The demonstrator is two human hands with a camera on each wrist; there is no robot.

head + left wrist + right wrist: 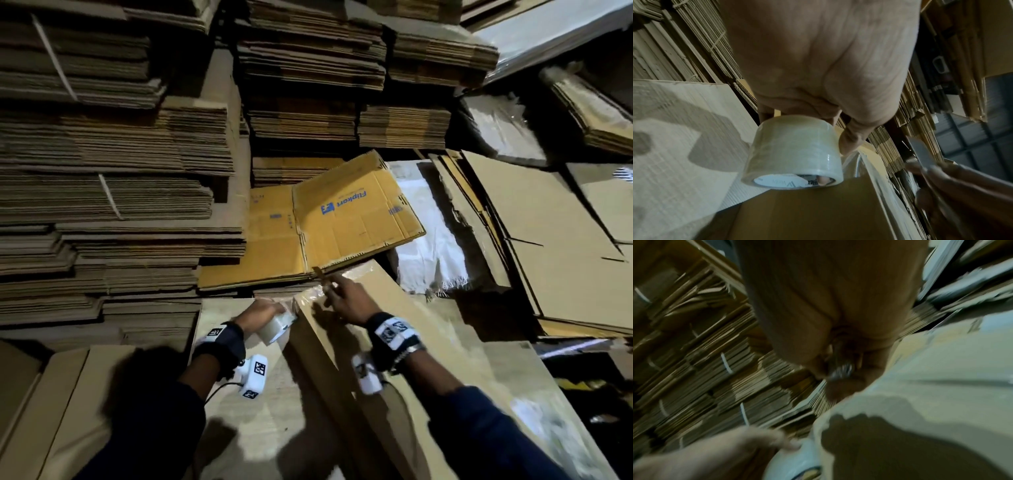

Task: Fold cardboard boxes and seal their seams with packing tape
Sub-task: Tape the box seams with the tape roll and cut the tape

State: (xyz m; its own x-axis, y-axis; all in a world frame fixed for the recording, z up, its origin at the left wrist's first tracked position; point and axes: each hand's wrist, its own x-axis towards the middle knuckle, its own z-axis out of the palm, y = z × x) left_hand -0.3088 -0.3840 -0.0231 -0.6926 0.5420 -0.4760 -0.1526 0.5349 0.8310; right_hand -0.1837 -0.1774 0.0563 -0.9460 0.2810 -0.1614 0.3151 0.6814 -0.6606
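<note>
Cutting tape at frame centre: our left hand [260, 313] grips the tape roll [274, 329]; our right hand [346, 299] pinches a blade [920, 154]. Next, sever the strip against the box [394, 342].

Clear tape roll [795, 152], white core; yellow, blue-printed flattened box [356, 212]

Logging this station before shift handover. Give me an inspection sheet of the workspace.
Surface: flat cardboard sheets under the work.
Job's things: folded cardboard box, clear tape across its far end; packing tape roll.
Clutter: Flipkart carton lying flattened beyond the box.
Grippers: left hand grips the roll; right hand holds a small blade near the tape.
Cables: thin cable from the left wrist camera.
Surroundings: bundled cardboard stacks.
</note>
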